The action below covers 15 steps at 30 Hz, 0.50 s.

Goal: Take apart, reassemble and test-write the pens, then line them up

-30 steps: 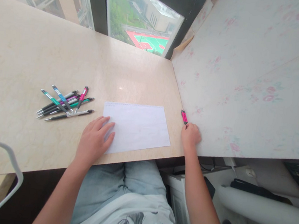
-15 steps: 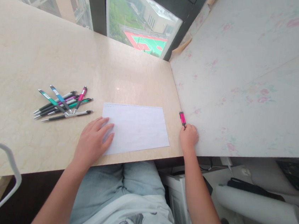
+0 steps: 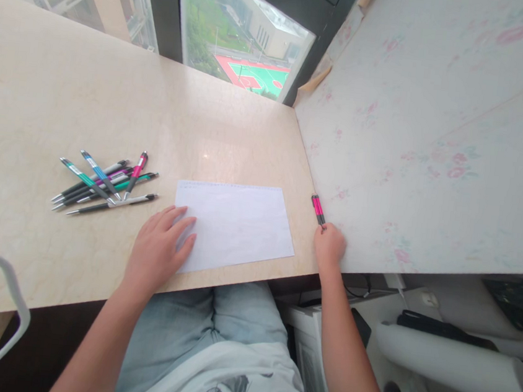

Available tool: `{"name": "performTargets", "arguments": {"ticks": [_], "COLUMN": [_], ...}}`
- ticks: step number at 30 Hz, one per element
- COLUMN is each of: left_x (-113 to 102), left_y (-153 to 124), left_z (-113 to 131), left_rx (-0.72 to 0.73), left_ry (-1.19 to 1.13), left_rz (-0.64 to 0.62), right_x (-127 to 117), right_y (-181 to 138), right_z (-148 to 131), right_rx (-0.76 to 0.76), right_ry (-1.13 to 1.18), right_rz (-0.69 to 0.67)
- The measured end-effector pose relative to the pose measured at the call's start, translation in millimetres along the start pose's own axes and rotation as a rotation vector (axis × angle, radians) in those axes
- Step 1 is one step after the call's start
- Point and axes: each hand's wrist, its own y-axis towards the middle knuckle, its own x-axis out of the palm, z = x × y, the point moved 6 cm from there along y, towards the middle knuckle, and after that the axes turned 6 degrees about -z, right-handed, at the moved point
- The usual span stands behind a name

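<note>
Far left: curved pale tube (image 3: 12,294), cut off by the frame edge. Next, a crisscross pile of pens (image 3: 98,189) on the surface (image 3: 112,105); lower ones partly covered, so the count is unclear. Left hand (image 3: 159,241) lies palm down, fingers apart and slightly bent, over the left edge of the paper sheet (image 3: 240,225), hiding its near left corner. Left forearm slants up from the bottom edge. Faint marks along the sheet's far edge, too small to read. Right hand (image 3: 329,247) is knuckles up by the base of the floral-papered wall (image 3: 438,115), forearm slanting up and left. Its fingers curl together at the near end of the pink pen (image 3: 318,209); contact likely, clamped or not can't tell. Pen lies right of the sheet, near end hidden; could be more than one.
</note>
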Motion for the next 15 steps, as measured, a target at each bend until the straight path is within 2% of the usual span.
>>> {"name": "performTargets", "arguments": {"ticks": [15], "left_x": [-0.7], "left_y": [0.7], "left_z": [0.9], "left_rx": [-0.007], "left_ry": [-0.015], "left_rz": [-0.011], "right_x": [1.5], "right_y": [2.0], "right_z": [0.6], "right_rx": [0.018], "right_ry": [0.085], "right_rz": [0.04]}}
